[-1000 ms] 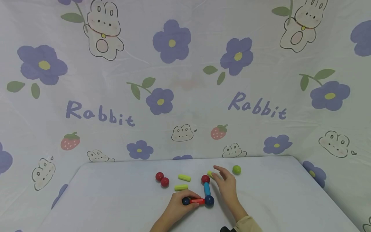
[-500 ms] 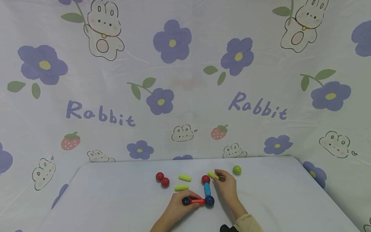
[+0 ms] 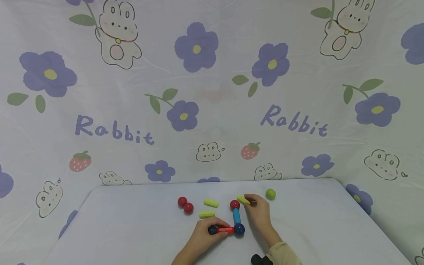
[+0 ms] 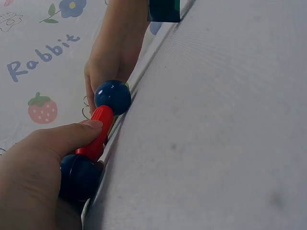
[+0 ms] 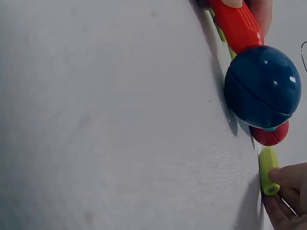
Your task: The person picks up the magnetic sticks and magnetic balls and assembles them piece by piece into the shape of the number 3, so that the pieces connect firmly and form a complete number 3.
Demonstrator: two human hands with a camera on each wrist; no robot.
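Note:
My left hand (image 3: 203,233) holds a red rod (image 3: 226,230) between thumb and fingers. A dark blue ball (image 3: 239,229) joins its right end, and a second dark blue ball (image 3: 212,230) sits at the left end, partly within the hand. From the right-hand ball a light blue rod (image 3: 236,216) runs away to a red ball (image 3: 235,204). Just right of that red ball, my right hand (image 3: 260,213) pinches a yellow-green rod (image 3: 243,199) by its near end. In the right wrist view the thumb lies on this yellow-green rod (image 5: 268,165), close to the tabletop.
Two touching red balls (image 3: 188,208) lie to the left at the back. Near them are two loose yellow-green rods, one farther (image 3: 211,203) and one nearer (image 3: 207,214). A green ball (image 3: 270,194) sits beyond my right hand on the white table (image 3: 132,221).
My right hand's raised fingers have come down and together on the yellow-green rod. The left hand and the joined rods and balls stay where they were.

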